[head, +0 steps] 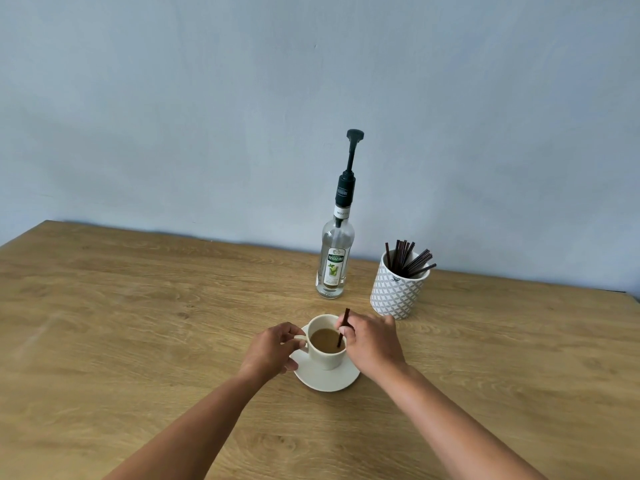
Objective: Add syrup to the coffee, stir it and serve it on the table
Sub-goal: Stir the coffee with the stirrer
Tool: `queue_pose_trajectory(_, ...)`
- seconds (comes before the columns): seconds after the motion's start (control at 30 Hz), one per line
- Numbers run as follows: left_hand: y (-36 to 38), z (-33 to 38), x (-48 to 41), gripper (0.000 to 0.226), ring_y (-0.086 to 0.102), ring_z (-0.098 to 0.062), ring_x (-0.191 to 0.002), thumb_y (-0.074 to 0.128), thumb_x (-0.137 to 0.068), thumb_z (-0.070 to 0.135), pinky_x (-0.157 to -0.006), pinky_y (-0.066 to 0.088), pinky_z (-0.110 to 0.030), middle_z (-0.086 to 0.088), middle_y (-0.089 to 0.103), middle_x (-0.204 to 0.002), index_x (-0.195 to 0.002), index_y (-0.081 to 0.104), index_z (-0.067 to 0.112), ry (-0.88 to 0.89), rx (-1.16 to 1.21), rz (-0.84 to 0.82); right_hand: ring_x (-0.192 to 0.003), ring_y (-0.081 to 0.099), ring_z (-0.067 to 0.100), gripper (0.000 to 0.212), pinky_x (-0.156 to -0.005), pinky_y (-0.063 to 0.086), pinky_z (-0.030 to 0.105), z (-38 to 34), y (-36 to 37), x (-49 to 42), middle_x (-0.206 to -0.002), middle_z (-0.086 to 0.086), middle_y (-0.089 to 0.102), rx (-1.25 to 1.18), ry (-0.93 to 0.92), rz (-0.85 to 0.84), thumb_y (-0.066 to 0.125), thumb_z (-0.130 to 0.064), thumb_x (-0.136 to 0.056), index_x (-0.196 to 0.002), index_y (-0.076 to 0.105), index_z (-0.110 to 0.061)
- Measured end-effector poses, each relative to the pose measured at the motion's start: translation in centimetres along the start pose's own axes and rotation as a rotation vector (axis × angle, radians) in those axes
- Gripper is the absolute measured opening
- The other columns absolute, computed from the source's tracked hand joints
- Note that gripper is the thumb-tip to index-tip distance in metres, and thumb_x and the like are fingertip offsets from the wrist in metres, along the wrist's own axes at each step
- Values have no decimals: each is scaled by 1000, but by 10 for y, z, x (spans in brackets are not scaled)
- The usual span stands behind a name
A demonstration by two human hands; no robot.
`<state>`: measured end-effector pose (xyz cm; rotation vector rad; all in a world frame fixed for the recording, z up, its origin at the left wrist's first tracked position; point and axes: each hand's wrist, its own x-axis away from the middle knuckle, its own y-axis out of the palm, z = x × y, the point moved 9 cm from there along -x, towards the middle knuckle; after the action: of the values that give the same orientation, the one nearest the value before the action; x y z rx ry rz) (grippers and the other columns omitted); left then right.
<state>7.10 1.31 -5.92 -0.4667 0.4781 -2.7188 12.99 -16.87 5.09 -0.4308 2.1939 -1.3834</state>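
A white cup [325, 356] of milky coffee stands on a white saucer [329, 381] on the wooden table [138, 323]. My left hand [272, 349] pinches the cup's handle on its left side. A dark brown stir stick [343, 327] is pinched in my right hand [372, 344], with its lower end dipped in the coffee at the cup's right side. Behind the cup stands a clear syrup bottle [334, 265] with a tall black pump, upright and untouched.
A white and grey patterned pot [396, 292] holding several dark stir sticks stands right of the bottle, just behind my right hand. A pale blue wall closes off the table's far edge.
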Motion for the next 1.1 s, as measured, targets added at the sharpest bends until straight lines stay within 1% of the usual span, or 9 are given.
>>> queue_pose_trajectory(0.17,0,-1,-1,12,76,-22,-58,73,-85,21,-45,51,-26,4,78,-90,-84,72,33,6,-14,-1,-98,56,10,13,-81,21,32,-5,11,1,-98,-16,71,-110,12,-61,53,-29,-94,-96,65,-36)
queue_pose_trajectory(0.27,0,-1,-2,12,76,-22,-57,74,-85,21,-46,51,-27,5,78,-89,-84,72,33,4,-12,1,-102,56,9,16,-84,22,31,-5,15,-2,-101,-17,72,-87,27,-71,52,-33,-95,-100,66,-38)
queue_pose_trajectory(0.47,0,-1,-2,12,76,-22,-57,73,-86,20,-46,52,-28,6,78,-87,-85,72,32,7,-7,0,-98,59,13,16,-81,24,33,-1,2,1,-98,-15,72,27,-5,-23,52,-26,-95,-101,64,-34)
queue_pose_trajectory(0.53,0,-1,-2,12,76,-22,-57,73,-87,20,-46,52,-28,5,78,-88,-85,71,31,8,-6,-1,-96,58,13,15,-82,26,34,-2,2,5,-95,-14,71,11,-16,-24,52,-23,-95,-98,62,-33)
queue_pose_trajectory(0.63,1,-1,-2,11,77,-22,-58,72,-87,21,-47,52,-28,4,78,-89,-86,71,31,14,-13,-4,-95,56,12,14,-82,24,33,-6,6,8,-95,-15,70,-59,-18,-43,51,-24,-95,-96,62,-33)
queue_pose_trajectory(0.73,1,-1,-2,10,76,-22,-57,73,-88,21,-46,52,-28,4,78,-89,-87,71,31,16,-14,-2,-99,55,11,16,-88,26,33,-11,12,6,-97,-15,71,-103,-16,-63,51,-28,-95,-97,65,-35)
queue_pose_trajectory(0.83,1,-1,-2,10,76,-22,-58,73,-88,21,-45,51,-28,4,77,-90,-87,71,30,13,-15,-2,-101,56,10,19,-92,27,35,-10,15,4,-100,-16,72,-73,-9,-80,51,-29,-96,-100,67,-37)
queue_pose_trajectory(0.97,1,-1,-2,10,76,-24,-58,73,-87,20,-46,51,-28,4,77,-91,-87,71,30,1,-6,-4,-100,58,11,18,-85,26,33,-2,8,6,-100,-16,71,1,-7,-39,51,-23,-95,-101,64,-34)
queue_pose_trajectory(1.1,0,0,-1,10,77,-26,-60,72,-88,20,-44,50,-26,3,77,-91,-87,71,30,0,-5,-5,-97,59,11,16,-83,26,33,0,4,8,-96,-15,70,-35,-3,-27,51,-19,-93,-97,60,-33)
